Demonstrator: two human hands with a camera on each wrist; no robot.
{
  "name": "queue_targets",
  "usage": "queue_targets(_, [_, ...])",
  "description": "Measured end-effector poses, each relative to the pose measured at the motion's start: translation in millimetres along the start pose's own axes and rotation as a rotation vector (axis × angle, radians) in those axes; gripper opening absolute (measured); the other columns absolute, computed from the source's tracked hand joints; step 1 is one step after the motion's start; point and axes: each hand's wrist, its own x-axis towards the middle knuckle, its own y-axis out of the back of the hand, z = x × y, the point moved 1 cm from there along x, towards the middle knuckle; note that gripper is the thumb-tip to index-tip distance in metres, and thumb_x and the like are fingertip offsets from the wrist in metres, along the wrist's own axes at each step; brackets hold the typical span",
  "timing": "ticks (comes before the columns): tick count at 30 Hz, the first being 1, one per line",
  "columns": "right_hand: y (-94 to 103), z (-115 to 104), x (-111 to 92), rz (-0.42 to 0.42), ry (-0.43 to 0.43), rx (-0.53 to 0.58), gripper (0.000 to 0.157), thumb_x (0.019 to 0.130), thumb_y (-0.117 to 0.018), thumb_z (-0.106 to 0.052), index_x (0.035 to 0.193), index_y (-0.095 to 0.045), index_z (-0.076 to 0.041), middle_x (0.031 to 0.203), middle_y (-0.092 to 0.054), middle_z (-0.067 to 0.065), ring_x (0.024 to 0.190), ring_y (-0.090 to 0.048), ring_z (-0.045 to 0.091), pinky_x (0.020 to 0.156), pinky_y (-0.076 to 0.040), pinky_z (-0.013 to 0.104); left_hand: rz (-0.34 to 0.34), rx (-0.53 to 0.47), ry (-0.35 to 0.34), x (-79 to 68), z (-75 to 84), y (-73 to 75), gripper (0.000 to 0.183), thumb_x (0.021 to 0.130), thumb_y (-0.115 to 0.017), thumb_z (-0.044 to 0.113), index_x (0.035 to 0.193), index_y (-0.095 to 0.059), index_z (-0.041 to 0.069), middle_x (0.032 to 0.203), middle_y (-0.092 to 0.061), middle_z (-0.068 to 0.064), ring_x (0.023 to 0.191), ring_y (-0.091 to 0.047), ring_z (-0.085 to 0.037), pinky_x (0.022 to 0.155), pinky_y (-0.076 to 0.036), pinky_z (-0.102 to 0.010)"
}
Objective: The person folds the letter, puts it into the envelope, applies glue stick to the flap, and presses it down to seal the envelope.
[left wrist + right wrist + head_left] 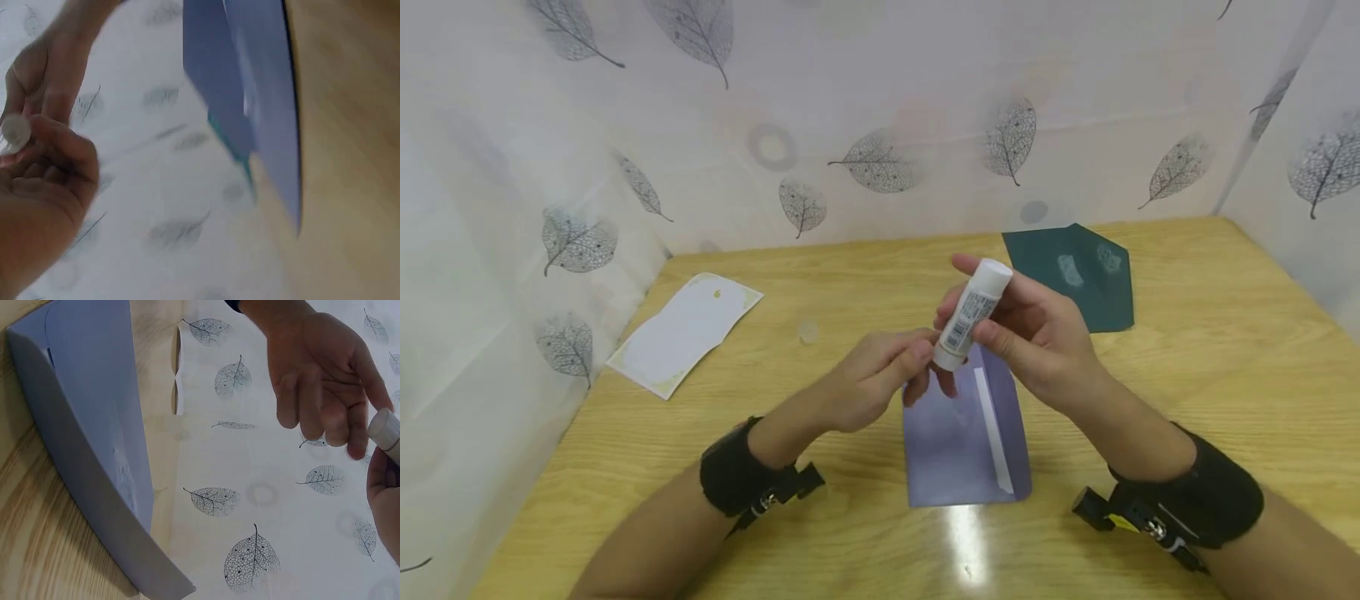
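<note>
The purple envelope (945, 454) is lying seemingly unsealed, right hand (1041, 337) pinching a glue stick (972, 315), left hand (868, 379) beside it, grip unclear.

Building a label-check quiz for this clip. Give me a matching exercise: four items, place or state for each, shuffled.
Items
1. white tube
2. purple envelope
3. dark green paper piece
4. white card

Places or states (head view)
A. on the table, near its middle, with a narrow white strip on it
B. at the left of the table
C. held in the right hand
D. toward the table's far right, two pale patches on it

Pairs: 1-C, 2-A, 3-D, 4-B
</note>
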Motion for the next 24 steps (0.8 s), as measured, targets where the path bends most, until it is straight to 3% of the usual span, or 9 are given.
queue_targets(3, [1.6,0.7,-0.1,0.031,-0.022,0.007,0.05,0.087,-0.049,0.008,0.134,-0.033,0.012,0.103,-0.059,0.02,0.095,-0.056,0.031,0.076,-0.051,0.029,0.089,0.457,0.0,-3.2,4.5,18.8,0.036,0.101,-0.03,0.025,0.108,-0.06,0.007,0.085,-0.063,0.003,0.071,-0.053,-0.004,0.064,-0.047,-0.024])
queue_targets(5, [2.3,1.4,-0.5,0.046,-0.042,0.01,0.049,0.088,-0.05,0.007,0.134,-0.033,0.012,0.102,-0.059,0.02,0.095,-0.056,0.032,0.076,-0.052,0.029,0.144,0.676,0.031,-5.0,6.1,32.5,0.033,0.1,-0.034,0.024,0.108,-0.062,0.007,0.086,-0.062,0.003,0.077,-0.054,-0.004,0.069,-0.048,-0.026])
queue_targets(9, [3.1,3.1,-2.6,0.067,-0.106,0.008,0.048,0.089,-0.048,0.006,0.135,-0.033,0.01,0.101,-0.057,0.018,0.094,-0.056,0.032,0.078,-0.052,0.032,0.206,0.926,0.133,-9.8,4.3,56.2,0.029,0.097,-0.04,0.021,0.106,-0.063,0.006,0.087,-0.064,-0.001,0.073,-0.055,-0.009,0.066,-0.049,-0.031])
queue_targets(13, [3.2,4.4,-4.8,0.077,-0.216,0.081,0.043,0.094,-0.037,0.004,0.136,-0.032,0.006,0.099,-0.055,0.013,0.086,-0.055,0.028,0.077,-0.051,0.033,0.161,1.029,0.288,-15.5,-6.8,72.0,0.025,0.095,-0.045,0.023,0.104,-0.062,0.007,0.091,-0.065,-0.003,0.073,-0.056,-0.013,0.06,-0.049,-0.032])
queue_targets(17, [3.4,4.4,-4.8,0.11,-0.31,0.168,0.04,0.095,-0.022,0.001,0.133,-0.034,0.006,0.09,-0.05,0.011,0.068,-0.05,0.023,0.061,-0.049,0.029,-0.024,1.091,0.55,-21.7,-18.4,81.3,0.036,0.093,-0.05,0.033,0.114,-0.057,0.005,0.105,-0.062,-0.011,0.088,-0.058,-0.023,0.069,-0.051,-0.039])
queue_targets(20, [3.6,4.4,-3.9,0.153,-0.35,0.151,0.038,0.094,-0.02,-0.003,0.124,-0.041,0.007,0.079,-0.048,0.009,0.057,-0.043,0.021,0.046,-0.04,0.029,-0.179,1.104,0.739,-27.0,-27.2,87.3,0.048,0.092,-0.052,0.038,0.124,-0.05,0.003,0.116,-0.056,-0.017,0.099,-0.055,-0.032,0.078,-0.049,-0.046])
queue_targets(24, [3.3,5.7,-4.3,0.183,-0.368,0.08,0.035,0.099,-0.023,-0.015,0.107,-0.051,0.004,0.068,-0.044,0.008,0.048,-0.036,0.02,0.036,-0.03,0.032,-0.264,1.059,0.858,-32.7,-40.2,94.5,0.053,0.09,-0.054,0.039,0.128,-0.046,0.003,0.121,-0.054,-0.018,0.105,-0.053,-0.033,0.084,-0.047,-0.048])
